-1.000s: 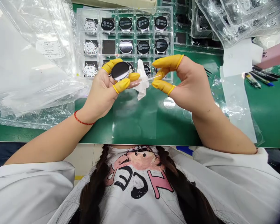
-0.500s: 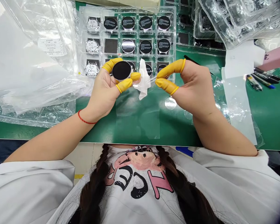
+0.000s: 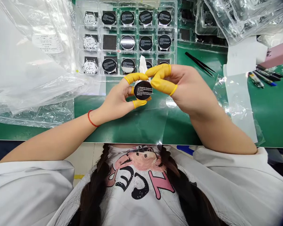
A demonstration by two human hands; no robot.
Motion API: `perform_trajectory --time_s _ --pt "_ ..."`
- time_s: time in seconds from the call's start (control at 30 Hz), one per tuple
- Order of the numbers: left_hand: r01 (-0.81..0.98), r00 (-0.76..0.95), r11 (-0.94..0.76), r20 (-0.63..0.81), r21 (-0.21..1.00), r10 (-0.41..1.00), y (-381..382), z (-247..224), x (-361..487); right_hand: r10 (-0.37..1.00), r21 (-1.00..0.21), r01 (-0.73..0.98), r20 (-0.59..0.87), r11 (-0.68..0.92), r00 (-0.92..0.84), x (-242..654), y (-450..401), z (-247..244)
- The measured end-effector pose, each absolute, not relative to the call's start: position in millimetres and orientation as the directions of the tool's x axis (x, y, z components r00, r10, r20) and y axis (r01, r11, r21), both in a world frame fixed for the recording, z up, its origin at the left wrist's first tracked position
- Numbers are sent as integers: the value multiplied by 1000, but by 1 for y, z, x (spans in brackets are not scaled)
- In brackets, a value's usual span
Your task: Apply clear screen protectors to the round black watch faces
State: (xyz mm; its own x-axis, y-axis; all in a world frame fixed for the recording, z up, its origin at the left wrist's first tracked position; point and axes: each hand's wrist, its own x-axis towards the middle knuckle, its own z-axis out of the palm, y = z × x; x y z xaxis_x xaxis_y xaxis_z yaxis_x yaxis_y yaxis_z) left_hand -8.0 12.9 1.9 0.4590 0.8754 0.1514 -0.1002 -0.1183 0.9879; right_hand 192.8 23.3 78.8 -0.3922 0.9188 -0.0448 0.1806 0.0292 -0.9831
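Green tabletop [image 3: 271, 125], clear plastic tray [image 3: 100, 37] of round smartwatches [image 3: 145, 43] along its far edge. Where's the held smartwatch [image 3: 142, 90]?

Near the tray's near edge, face up, pinched by the left fingers [image 3: 135, 78] in yellow finger cots.

And the right fingers [image 3: 159, 82]?

Pressed together, just beside its rim, white tissue [image 3: 143, 64] behind.

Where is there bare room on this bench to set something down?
The widest bare patch of green mat lies at the right, between the clear sheet and the mat's edge, below the pens. A narrow strip runs along the front edge, in front of the plastic bag. It is crowded at the back, around the tray of discs.
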Motion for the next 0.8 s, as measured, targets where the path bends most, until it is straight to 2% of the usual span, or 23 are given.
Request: perform_trajectory --time_s 0.23,0.57,0.8 --pt "-73 459 -139 157 988 874 10 6 -8 906 -975 219 -123 -34 -406 192 29 70" --pt "-200 382 91 -7 976 924 6 15 -2 920 -956 280 -31 86 -390 191 30 66" --pt "-163 377 38 26 986 926 5 17 -1 929 -932 343 -18 118 -370 190 28 68"
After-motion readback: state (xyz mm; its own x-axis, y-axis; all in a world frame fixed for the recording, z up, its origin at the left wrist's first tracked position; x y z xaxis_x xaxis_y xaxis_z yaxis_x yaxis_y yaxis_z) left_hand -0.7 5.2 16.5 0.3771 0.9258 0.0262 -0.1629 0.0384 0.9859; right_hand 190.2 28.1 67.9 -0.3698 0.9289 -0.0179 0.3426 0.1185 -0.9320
